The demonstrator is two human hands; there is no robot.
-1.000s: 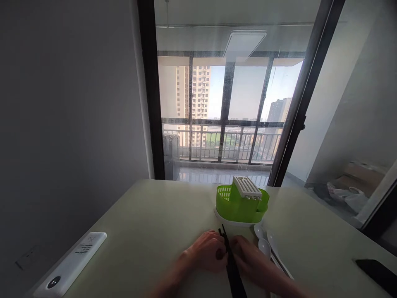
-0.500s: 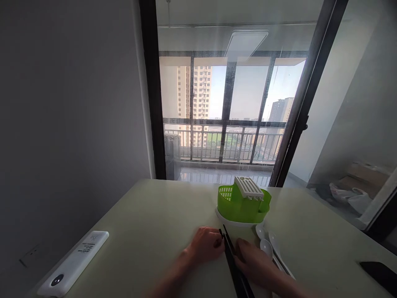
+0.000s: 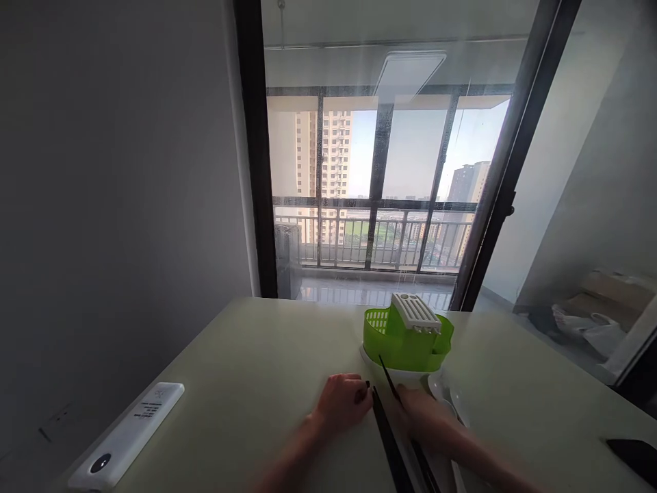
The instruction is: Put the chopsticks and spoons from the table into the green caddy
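My left hand rests on the table, fingers curled closed, and a small black tip pokes out by its thumb and forefinger. That tip seems to belong to the dark chopsticks that run from these fingertips toward me. Just to the right, my right hand, slightly blurred, is closed round a single black chopstick. This chopstick's thin end points up and left, in front of the green cutlery holder. White spoons lie beyond the right hand, partly hidden by it and the forearm.
The cutlery holder has a white slotted top and stands on a white base. A white oblong device with a dark round button lies at the table's left edge. A black object lies at the right edge. Past the table stands a glass door.
My right hand has moved slightly right and away from the other chopsticks, taking one chopstick along. Its thin end now reaches the holder's front. My left hand stays nearly still.
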